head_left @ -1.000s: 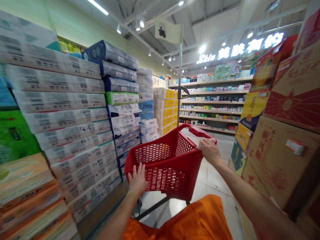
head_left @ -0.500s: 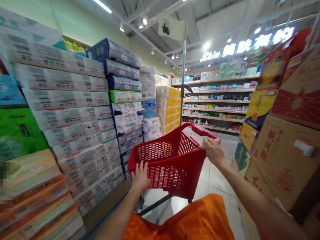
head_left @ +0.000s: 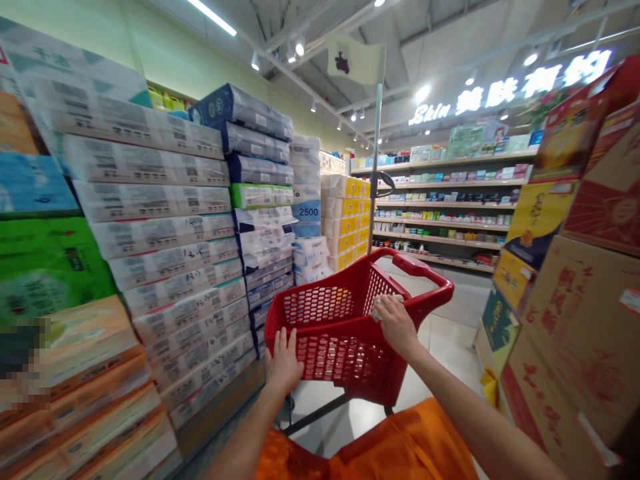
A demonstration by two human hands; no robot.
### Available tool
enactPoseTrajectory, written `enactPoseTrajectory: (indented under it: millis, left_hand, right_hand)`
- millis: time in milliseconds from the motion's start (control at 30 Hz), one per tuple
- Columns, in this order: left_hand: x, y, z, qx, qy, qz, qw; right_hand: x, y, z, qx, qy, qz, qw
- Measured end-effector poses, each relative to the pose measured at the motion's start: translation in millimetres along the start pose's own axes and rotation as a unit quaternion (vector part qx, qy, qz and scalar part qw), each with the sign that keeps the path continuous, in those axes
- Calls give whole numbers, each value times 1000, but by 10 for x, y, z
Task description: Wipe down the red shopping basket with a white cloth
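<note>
A red plastic shopping cart (head_left: 345, 357) with perforated basket walls stands before me, its handle end to the right. My left hand (head_left: 285, 363) lies with fingers stretched out against the cart's near left corner. My right hand (head_left: 396, 325) is closed on a pale crumpled cloth (head_left: 381, 307), pressing it to the top rim of the near side wall. Part of the cloth is hidden under the fingers. A pole (head_left: 376, 160) with a small pale flag (head_left: 356, 61) rises behind the basket.
Tall stacks of wrapped paper packs (head_left: 165, 200) line the left side. Cardboard cartons (head_left: 575, 327) are piled close on the right. Shelves of small boxed goods (head_left: 445, 200) stand across the back. Pale tiled floor (head_left: 445, 340) lies between the cart and the cartons.
My right hand has slid with the cloth from beside the cart's handle leftward along the near rim. My left hand stays on the corner. The view has shifted slightly.
</note>
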State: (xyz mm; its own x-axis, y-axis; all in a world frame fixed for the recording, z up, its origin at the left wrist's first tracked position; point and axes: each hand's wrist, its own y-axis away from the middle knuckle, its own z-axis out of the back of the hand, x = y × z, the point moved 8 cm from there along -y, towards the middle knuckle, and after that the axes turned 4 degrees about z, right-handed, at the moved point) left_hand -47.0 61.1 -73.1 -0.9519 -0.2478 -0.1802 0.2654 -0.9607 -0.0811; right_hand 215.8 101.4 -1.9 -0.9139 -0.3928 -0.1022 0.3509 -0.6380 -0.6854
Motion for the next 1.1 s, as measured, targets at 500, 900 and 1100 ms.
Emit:
enactPoseTrajectory:
  millis: [500, 900, 1100]
  left_hand:
    - [307, -12, -17, 6, 34, 33, 999]
    - [905, -341, -221, -44, 385, 74, 919]
    - [1032, -401, -360, 8, 477, 105, 873]
  right_hand:
    - [666, -117, -387, 41, -24, 32, 998]
    - [2632, -357, -841, 32, -133, 227, 964]
    - [2182, -310, -717, 49, -110, 218, 969]
